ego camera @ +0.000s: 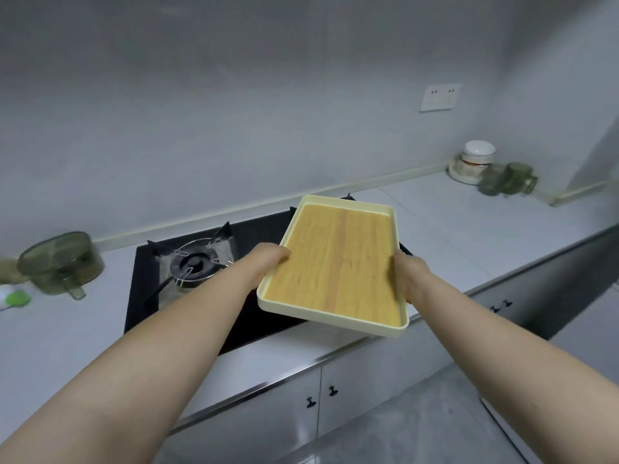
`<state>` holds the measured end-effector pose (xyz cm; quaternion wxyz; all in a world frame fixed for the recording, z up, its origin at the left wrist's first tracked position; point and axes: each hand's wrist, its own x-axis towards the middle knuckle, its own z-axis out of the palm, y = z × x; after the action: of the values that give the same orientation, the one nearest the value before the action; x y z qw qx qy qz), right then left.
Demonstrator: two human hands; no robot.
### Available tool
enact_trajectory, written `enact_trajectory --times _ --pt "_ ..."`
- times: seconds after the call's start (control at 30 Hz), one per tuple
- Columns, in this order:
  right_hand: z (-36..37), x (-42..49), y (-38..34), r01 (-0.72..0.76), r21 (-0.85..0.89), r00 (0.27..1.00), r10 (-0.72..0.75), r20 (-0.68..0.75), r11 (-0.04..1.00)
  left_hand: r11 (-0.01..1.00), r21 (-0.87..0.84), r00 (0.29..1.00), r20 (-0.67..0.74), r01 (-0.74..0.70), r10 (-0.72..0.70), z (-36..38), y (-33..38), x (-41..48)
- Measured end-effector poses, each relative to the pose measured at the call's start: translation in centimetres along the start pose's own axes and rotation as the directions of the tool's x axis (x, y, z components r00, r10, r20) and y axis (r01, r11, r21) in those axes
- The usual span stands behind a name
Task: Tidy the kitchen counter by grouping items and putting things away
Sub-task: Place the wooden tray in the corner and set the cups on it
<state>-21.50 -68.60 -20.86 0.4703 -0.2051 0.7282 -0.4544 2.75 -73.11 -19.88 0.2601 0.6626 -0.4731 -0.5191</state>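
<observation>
A cream tray with a wood-look bottom point(335, 262) hangs in the air over the right part of the black stove point(147, 262), tilted and empty. My left hand point(268, 262) grips its left long rim and my right hand point(410, 276) grips its right long rim. On the white counter point(452, 236), a stack of white bowls and plates point(474, 160) stands in the far right corner with green glass cups point(507, 180) beside it. A green lidded glass pot point(60, 262) rests at the far left.
The left burner point(194, 266) carries a wire ring stand. A green and white small item point(15, 298) lies at the left edge. A wall socket point(440, 97) is above the counter. Cabinet doors with dark knobs point(321, 396) run below the steel counter edge.
</observation>
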Motion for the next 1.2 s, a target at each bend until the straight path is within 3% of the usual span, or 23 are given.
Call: enact_trajectory --times 0.13,0.37,0.43,0.5,0.6,0.7,0.8,1.07,1.2 --pt "-2.6 3.5 -2.4 0.008 0.098 0.997 -0.001 -0.072 0.995 0.997 0.058 0.99 0.133 -0.059 0.051 3.3 4.2 4.0" --pt "-5.8 9.0 -6.8 0.027 0.251 0.976 0.028 -0.214 0.968 0.988 0.092 0.972 0.214 -0.124 0.102 8.1 10.5 10.2" --pt "-6.6 10.3 -7.6 0.038 0.27 0.97 0.03 -0.241 0.962 0.995 -0.003 0.971 0.217 -0.104 0.102 9.5 11.7 11.7" --pt "-7.6 11.9 -8.3 0.048 0.306 0.96 0.041 -0.277 0.951 0.975 -0.22 0.967 0.245 -0.014 0.069 11.1 12.9 12.8" --pt "-9.1 14.1 -9.0 0.049 0.358 0.938 0.08 -0.338 0.932 0.872 -0.471 0.922 0.381 0.136 0.062 13.5 14.2 14.0" --pt "-10.6 16.5 -9.6 0.058 0.425 0.917 0.12 -0.38 0.903 0.836 -0.521 0.899 0.429 0.17 0.085 15.9 14.9 15.4" --pt "-11.8 19.6 -10.4 0.053 0.485 0.905 0.164 -0.393 0.873 0.887 -0.437 0.889 0.452 0.148 0.075 19.0 15.7 16.8" --pt "-14.2 30.7 -13.2 0.009 0.517 0.948 0.157 -0.276 0.856 0.958 -0.284 0.961 0.272 0.028 0.053 27.8 19.2 24.0" --pt "-16.1 36.3 -15.2 -0.085 0.481 0.979 0.163 -0.124 0.872 0.963 -0.265 0.983 0.185 0.052 -0.003 30.8 21.6 28.4"
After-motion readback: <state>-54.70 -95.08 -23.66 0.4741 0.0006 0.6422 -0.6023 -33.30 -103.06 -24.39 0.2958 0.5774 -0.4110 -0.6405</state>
